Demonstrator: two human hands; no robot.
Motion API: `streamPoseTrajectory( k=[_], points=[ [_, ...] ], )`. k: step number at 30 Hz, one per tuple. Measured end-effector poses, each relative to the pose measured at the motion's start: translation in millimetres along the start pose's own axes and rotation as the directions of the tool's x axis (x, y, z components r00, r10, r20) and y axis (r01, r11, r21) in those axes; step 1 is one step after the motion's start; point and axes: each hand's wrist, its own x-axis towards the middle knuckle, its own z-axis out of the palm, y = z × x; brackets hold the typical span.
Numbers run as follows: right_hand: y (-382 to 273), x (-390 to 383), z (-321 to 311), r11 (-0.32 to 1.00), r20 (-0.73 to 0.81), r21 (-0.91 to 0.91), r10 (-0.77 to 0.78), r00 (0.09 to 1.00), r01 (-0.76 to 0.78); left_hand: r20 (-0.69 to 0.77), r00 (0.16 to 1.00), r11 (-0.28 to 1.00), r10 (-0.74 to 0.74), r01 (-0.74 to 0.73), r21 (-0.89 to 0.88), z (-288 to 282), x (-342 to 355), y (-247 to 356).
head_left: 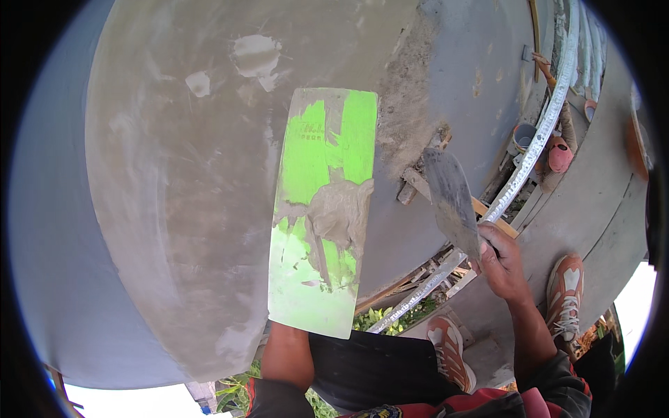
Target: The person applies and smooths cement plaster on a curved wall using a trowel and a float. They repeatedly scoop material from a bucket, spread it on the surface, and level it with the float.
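My left forearm [288, 354] goes under a long green plastering float [322, 150], which hides my left hand and is held up by it from below. A lump of wet grey mortar [339, 212] lies on the float's middle, with smears running along its face. To the right, my right hand [500, 259] is closed round the lower end of a metal plastering trowel [451, 198]. Its wide dark blade points up and stands apart from the float. Behind both tools is a grey wall [188, 174] with a broad damp-looking plastered area and lighter patches [256, 56].
A rough mortar strip [411, 83] runs down the wall beside wooden pieces [418, 182]. A pale metal bar [533, 153] curves past on the right. Beyond it, lower down, are another person in a pinkish hat [559, 155] and a bucket [523, 136]. My shoes [566, 292] rest on a grey ledge [592, 223].
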Motion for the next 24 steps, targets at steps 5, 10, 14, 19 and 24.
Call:
streamPoseTrajectory(
  k=[5,10,14,19,24],
  points=[
    [-27.5,3.7,1.5,0.879,0.174,0.391,0.220,0.960,-0.272,0.000,1.000,1.000,0.014,-0.014,-0.020,-6.2,1.5,-3.6],
    [-29.5,13.8,1.7,0.860,0.280,0.331,0.304,0.911,-0.389,-0.005,1.000,1.000,0.008,-0.008,-0.016,-5.8,7.0,-4.1],
    [-18.1,12.1,6.9,0.843,0.327,0.396,0.242,0.914,-0.365,-0.007,1.000,1.000,0.006,-0.006,-0.025,-7.2,12.5,-7.1],
    [-17.0,7.6,23.4,0.809,0.362,0.445,0.231,0.903,-0.385,-0.016,1.000,1.000,0.011,-0.011,-0.025,-8.9,11.3,-11.7],
    [-1.1,-4.3,46.3,0.633,0.474,0.567,0.271,0.838,-0.526,-0.011,1.000,0.999,0.020,-0.021,-0.025,-9.8,10.9,-11.6]
  ],
)
